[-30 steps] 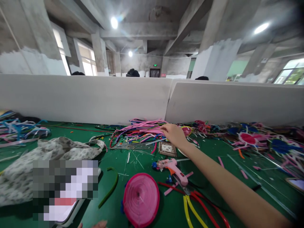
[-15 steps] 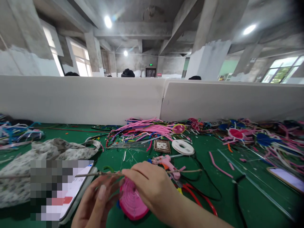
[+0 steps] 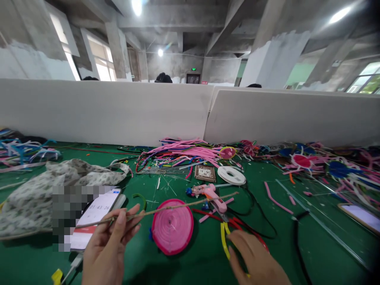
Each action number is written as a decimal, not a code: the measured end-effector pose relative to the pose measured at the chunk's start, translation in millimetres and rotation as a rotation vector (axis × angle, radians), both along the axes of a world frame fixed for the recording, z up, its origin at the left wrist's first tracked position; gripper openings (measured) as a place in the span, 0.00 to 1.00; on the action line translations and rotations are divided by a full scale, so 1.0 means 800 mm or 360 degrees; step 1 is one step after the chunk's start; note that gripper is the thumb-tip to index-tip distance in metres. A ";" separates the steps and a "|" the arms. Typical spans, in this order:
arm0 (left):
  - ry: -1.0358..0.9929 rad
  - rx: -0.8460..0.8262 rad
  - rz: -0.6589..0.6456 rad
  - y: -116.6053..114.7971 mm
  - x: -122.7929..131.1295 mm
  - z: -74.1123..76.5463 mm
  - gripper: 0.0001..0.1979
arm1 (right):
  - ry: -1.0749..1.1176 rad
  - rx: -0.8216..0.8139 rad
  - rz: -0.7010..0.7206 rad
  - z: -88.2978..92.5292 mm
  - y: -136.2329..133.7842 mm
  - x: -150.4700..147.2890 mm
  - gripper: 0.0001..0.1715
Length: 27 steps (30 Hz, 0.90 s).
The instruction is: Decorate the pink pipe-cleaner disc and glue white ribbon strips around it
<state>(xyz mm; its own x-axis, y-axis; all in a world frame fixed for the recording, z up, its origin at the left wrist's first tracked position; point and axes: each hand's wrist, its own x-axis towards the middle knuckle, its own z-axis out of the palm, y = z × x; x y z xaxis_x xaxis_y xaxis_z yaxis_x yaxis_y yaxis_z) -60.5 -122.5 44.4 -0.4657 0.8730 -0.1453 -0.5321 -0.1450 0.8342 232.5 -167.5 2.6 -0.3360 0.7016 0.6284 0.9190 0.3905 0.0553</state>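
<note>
A thin brown twig-like stick [image 3: 181, 206] slants across the table, pinched between the thumb and fingers of my left hand [image 3: 109, 241]. Beneath it lies a round pink coiled disc [image 3: 172, 227] with a darker pink rim and a bit of blue at its left edge; neither hand touches it. My right hand [image 3: 252, 253] is off the stick, lower right, over a pliers-like tool with yellow handles [image 3: 225, 240]. Its thumb and fingers are apart on either side of one handle, and no firm grip shows. The tool's metal end lies by a pink glue gun [image 3: 218, 202].
A phone [image 3: 101, 206] and patterned cloth [image 3: 68, 186] lie left, another phone [image 3: 360, 217] right. Farther back are a white spool [image 3: 231, 175], a small brown-framed tray [image 3: 204, 166] and pink strips [image 3: 190, 152]. A white partition [image 3: 118, 114] closes the table's rear.
My right hand has left the stick and moved down right to the yellow handles. My left hand keeps the stick, now tilted and farther left, so the pink disc is fully exposed.
</note>
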 end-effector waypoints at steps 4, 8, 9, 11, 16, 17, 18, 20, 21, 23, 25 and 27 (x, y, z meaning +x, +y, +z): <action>-0.0017 0.0006 -0.0020 0.000 0.005 -0.003 0.21 | -0.0135 -0.0290 -0.0321 -0.028 0.018 0.038 0.16; -0.0033 -0.0010 -0.0084 -0.002 0.018 -0.004 0.21 | -0.0117 -0.0727 -0.0516 -0.025 0.040 0.044 0.30; -0.0037 -0.0004 -0.0082 -0.003 0.020 -0.003 0.21 | -0.0074 -0.0815 -0.0546 -0.022 0.045 0.048 0.34; -0.0049 -0.0006 -0.0086 -0.004 0.023 -0.002 0.21 | 0.0077 -0.0959 -0.0547 -0.015 0.050 0.062 0.39; -0.0086 -0.0024 -0.0068 0.000 0.028 0.001 0.21 | 0.0862 -0.1442 -0.0391 -0.005 0.043 0.114 0.36; -0.0084 -0.0015 -0.0061 0.002 0.030 0.002 0.21 | 0.1012 -0.1560 -0.0375 -0.004 0.040 0.121 0.34; -0.0081 -0.0002 -0.0057 0.003 0.032 0.002 0.21 | 0.1121 -0.1643 -0.0382 -0.004 0.037 0.127 0.34; -0.0075 0.0022 -0.0058 0.006 0.035 0.002 0.21 | 0.1203 -0.1745 -0.0417 -0.004 0.033 0.133 0.35; -0.0075 0.0031 -0.0059 0.007 0.037 0.003 0.21 | 0.1209 -0.1760 -0.0426 -0.004 0.031 0.135 0.35; -0.0082 0.0040 -0.0047 0.008 0.039 0.004 0.21 | 0.1240 -0.1786 -0.0389 -0.005 0.029 0.137 0.33; -0.0086 0.0041 -0.0025 0.009 0.040 0.005 0.20 | 0.1274 -0.1807 -0.0276 -0.005 0.026 0.138 0.33; -0.0085 0.0049 -0.0025 0.011 0.040 0.007 0.19 | 0.1218 -0.1696 -0.0196 -0.006 0.020 0.139 0.33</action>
<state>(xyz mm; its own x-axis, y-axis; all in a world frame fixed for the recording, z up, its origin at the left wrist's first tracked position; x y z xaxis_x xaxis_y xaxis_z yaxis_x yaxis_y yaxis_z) -28.2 -113.4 50.0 -0.4444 0.8844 -0.1426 -0.5780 -0.1615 0.7999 343.4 -151.5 -2.4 -0.0433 0.9681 -0.2468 0.6126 -0.1694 -0.7720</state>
